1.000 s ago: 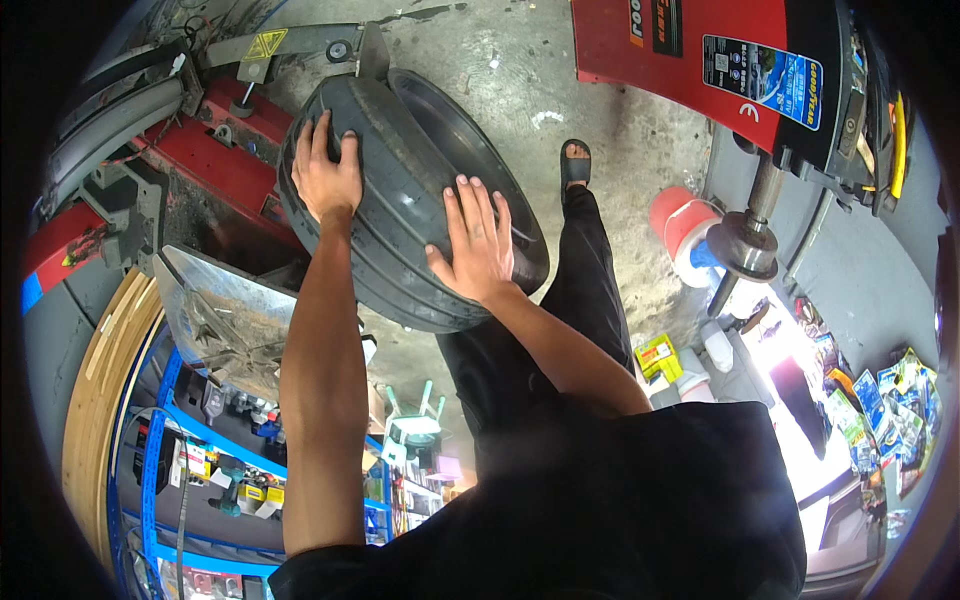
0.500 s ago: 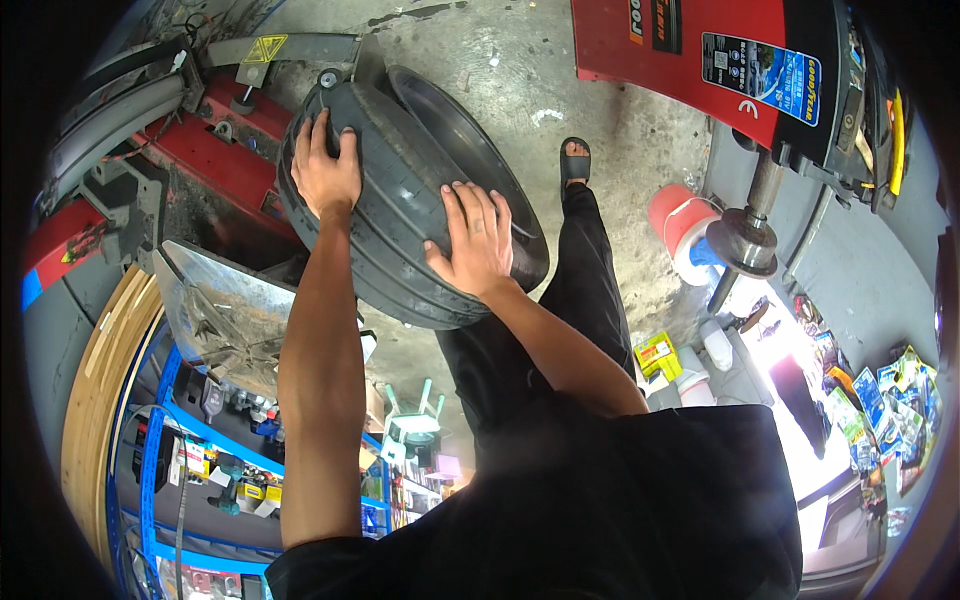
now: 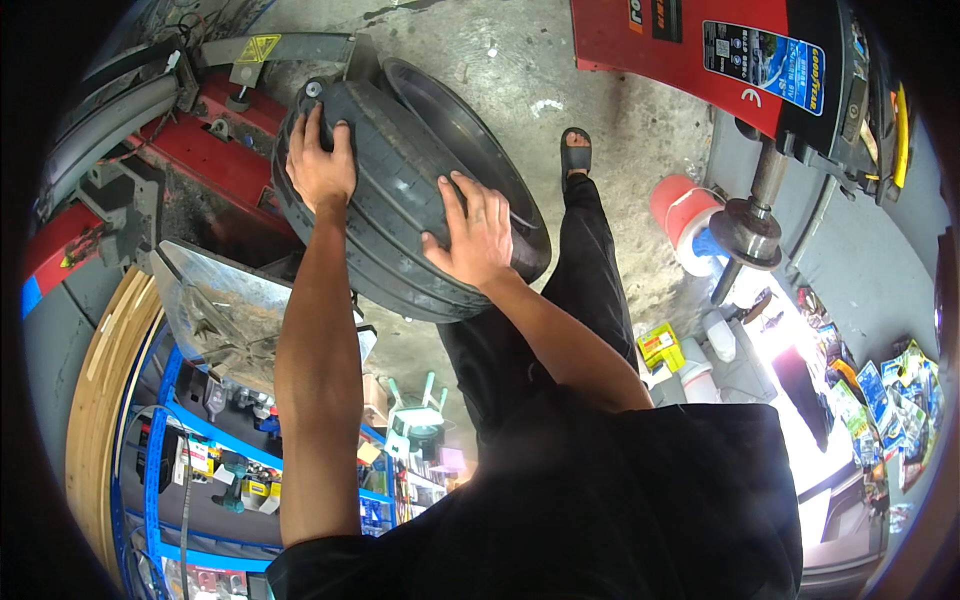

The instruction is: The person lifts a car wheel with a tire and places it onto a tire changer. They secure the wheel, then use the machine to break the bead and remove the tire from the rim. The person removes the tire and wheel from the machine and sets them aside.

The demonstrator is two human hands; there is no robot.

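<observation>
A black tyre (image 3: 385,225) stands tilted in front of me, with the dark inside of its rim (image 3: 455,125) showing on the right. On the upper left of the tread lies my left hand (image 3: 322,170), fingers spread and pointing away from me. My right hand (image 3: 472,230) rests open on the tread nearer the right edge, thumb apart from the fingers. Neither hand wraps round the tyre. A small round metal fitting (image 3: 313,89) is just beyond my left fingertips. Behind the tyre's far end is a curved grey metal arm (image 3: 285,50).
A red machine base (image 3: 185,155) lies left of the tyre. A red machine head (image 3: 680,45) with a metal shaft and flange (image 3: 748,232) is at right. A red bucket (image 3: 682,205) stands under it. Blue shelving (image 3: 215,430) and a scuffed metal plate (image 3: 220,310) are at lower left.
The tyre and both hands have shifted slightly left and away from me. My sandalled foot appears a little farther forward. Both hands keep their contact with the tread.
</observation>
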